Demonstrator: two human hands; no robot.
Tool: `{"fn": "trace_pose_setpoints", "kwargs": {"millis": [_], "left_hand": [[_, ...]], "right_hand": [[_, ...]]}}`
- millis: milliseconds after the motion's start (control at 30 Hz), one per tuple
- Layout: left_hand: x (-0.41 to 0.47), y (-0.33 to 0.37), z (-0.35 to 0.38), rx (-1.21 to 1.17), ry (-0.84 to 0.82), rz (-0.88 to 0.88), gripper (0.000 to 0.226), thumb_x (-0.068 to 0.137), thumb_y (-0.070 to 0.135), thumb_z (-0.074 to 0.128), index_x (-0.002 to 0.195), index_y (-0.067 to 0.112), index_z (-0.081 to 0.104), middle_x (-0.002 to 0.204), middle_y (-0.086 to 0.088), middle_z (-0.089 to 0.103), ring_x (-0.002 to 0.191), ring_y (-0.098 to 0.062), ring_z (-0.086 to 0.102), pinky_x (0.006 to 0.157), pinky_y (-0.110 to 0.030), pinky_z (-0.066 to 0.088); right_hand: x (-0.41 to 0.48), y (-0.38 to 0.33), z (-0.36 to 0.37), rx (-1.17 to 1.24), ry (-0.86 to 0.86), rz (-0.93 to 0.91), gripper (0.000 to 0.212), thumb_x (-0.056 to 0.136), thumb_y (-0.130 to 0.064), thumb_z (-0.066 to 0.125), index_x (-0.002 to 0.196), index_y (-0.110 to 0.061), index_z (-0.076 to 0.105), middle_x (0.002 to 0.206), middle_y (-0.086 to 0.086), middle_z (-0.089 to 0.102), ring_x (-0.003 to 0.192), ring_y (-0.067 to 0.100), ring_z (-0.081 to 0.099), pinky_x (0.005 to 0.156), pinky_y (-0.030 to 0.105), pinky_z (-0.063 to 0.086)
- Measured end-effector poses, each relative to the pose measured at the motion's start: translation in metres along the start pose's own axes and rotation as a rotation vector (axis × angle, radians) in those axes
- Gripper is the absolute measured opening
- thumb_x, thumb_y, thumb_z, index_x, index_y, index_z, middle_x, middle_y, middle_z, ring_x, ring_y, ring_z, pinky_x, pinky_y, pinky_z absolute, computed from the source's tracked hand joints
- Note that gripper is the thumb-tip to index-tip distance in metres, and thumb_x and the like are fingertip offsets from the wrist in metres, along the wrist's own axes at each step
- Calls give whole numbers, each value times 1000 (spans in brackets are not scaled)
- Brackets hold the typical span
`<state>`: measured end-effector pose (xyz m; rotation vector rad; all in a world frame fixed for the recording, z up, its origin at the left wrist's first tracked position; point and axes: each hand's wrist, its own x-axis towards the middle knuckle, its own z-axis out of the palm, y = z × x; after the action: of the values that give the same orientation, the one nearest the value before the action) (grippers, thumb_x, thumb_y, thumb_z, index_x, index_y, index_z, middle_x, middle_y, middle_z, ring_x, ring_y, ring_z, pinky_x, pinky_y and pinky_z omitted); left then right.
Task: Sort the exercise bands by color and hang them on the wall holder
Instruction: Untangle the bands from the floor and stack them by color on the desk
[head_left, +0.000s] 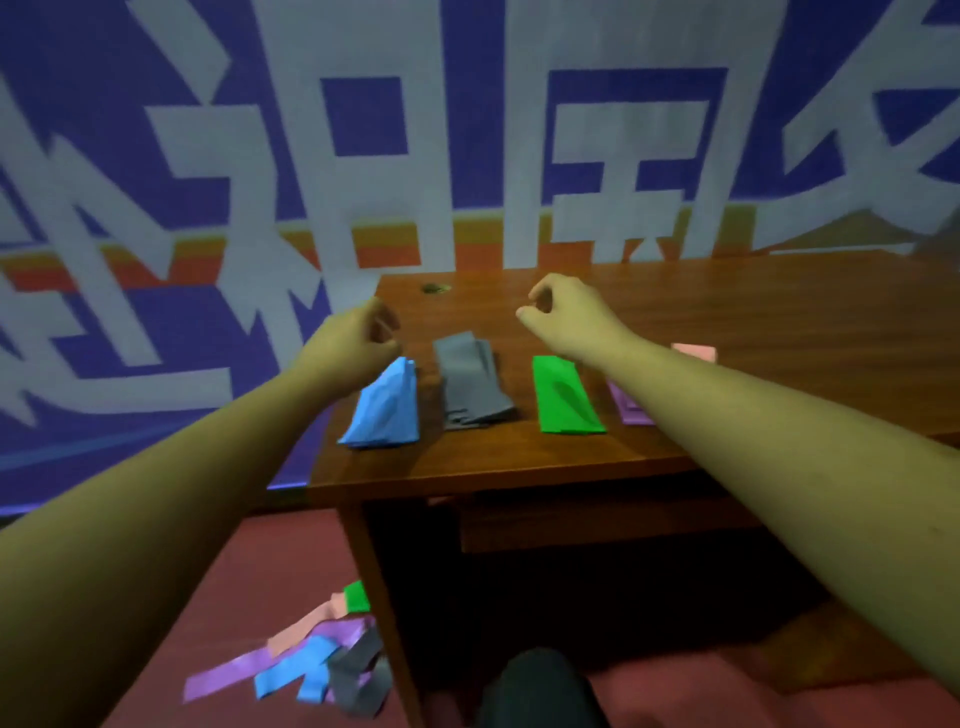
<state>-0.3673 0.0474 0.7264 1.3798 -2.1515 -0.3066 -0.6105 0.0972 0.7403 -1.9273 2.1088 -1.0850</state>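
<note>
Head view: five colour piles in a row along the front part of the tabletop (779, 312). From the left edge rightwards they are the blue pile (382, 410), gray pile (472, 389), green pile (566, 400), purple pile (626, 408) and pink pile (693, 352). The last two are partly hidden under the right forearm.

Left hand (358, 338) hovers over the left edge, just above the peaked top of the blue pile. Its fingers are curled and blurred, so I cannot tell if it pinches the band tip or nothing. Right hand (561, 312) is raised over the middle of the tabletop, thumb and forefinger curled close together, with nothing visible between them.

A loose heap of mixed bands (311, 660) lies on the floor by the front-left table leg. The wall holder is not in view.

Judged stage: sorting is partly done, hanging not begun.

Risks:
- The blue pile sits nearest the left edge, bunched and tilted, so a nudge from the left wrist could tip it off onto the floor heap.
- The right forearm crosses low over purple and pink, and pulling it back could drag them together or off the front edge.
- Folded bands likely unfold when lifted, so grabbing a whole stack may spill strands into a neighbouring pile.
- The floor bands are easy to forget.
</note>
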Motion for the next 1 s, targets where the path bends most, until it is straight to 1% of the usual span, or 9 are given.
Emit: {"fn": "trace_pose_setpoints", "kwargs": {"millis": [100, 167, 267, 367, 500, 667, 767, 900, 1000], "left_hand": [[-24, -67, -37, 28, 42, -151, 19, 88, 18, 62, 107, 14, 60, 92, -4, 64, 79, -24, 57, 71, -28, 40], [-41, -111, -57, 32, 58, -237, 17, 89, 20, 62, 104, 16, 59, 89, -3, 63, 81, -25, 58, 70, -29, 39], [-67, -171, -77, 18, 63, -335, 13, 89, 21, 60, 101, 17, 57, 93, -7, 66, 80, -28, 60, 69, -33, 45], [-90, -225, -85, 9, 74, -421, 13, 88, 18, 61, 100, 15, 60, 89, -8, 66, 73, -27, 57, 66, -30, 41], [-113, -297, -73, -6, 53, -537, 12, 86, 19, 62, 98, 16, 63, 88, -8, 66, 79, -27, 61, 69, -30, 44], [-141, -380, -20, -47, -30, -630, 13, 86, 18, 63, 98, 13, 65, 93, -10, 65, 90, -26, 61, 75, -29, 41], [-159, -427, 25, -72, -127, -689, 15, 87, 18, 63, 100, 12, 66, 97, -12, 68, 95, -30, 62, 74, -28, 40], [-180, -479, 84, -103, -245, -755, 12, 87, 17, 57, 95, 11, 65, 96, -10, 66, 95, -30, 61, 75, -28, 40], [-193, -514, 133, -92, -346, -797, 12, 87, 15, 51, 91, 8, 60, 95, -13, 65, 88, -30, 56, 70, -29, 38]], "right_hand": [[0, -58, 53, 53, -99, -54, 29, 90, -27, 61, 111, -7, 60, 111, 8, 64, 98, 28, 61, 79, 34, 47], [-1, -97, 89, 76, -160, -88, 31, 90, -28, 60, 111, -6, 59, 111, 10, 64, 98, 29, 62, 81, 39, 51], [-5, -153, 147, 107, -242, -128, 32, 90, -27, 60, 112, -4, 60, 112, 14, 65, 104, 31, 60, 85, 34, 46], [-19, -200, 208, 121, -348, -151, 32, 91, -27, 58, 111, -2, 59, 111, 15, 65, 102, 32, 59, 86, 37, 49], [-43, -233, 297, 113, -484, -171, 32, 90, -27, 55, 109, -2, 57, 105, 16, 64, 99, 33, 58, 83, 39, 49], [-62, -212, 403, 29, -573, -92, 32, 89, -24, 56, 108, 1, 58, 112, 21, 63, 106, 37, 56, 85, 40, 48], [-72, -178, 460, -10, -613, 10, 30, 87, -22, 57, 104, 2, 60, 110, 21, 65, 106, 37, 58, 84, 38, 45], [-85, -126, 528, -74, -662, 126, 26, 87, -20, 56, 101, 2, 62, 106, 21, 66, 102, 38, 59, 82, 38, 44], [-98, -89, 578, -102, -695, 177, 25, 88, -19, 56, 99, 3, 62, 103, 23, 66, 98, 38, 60, 81, 39, 46]]}}
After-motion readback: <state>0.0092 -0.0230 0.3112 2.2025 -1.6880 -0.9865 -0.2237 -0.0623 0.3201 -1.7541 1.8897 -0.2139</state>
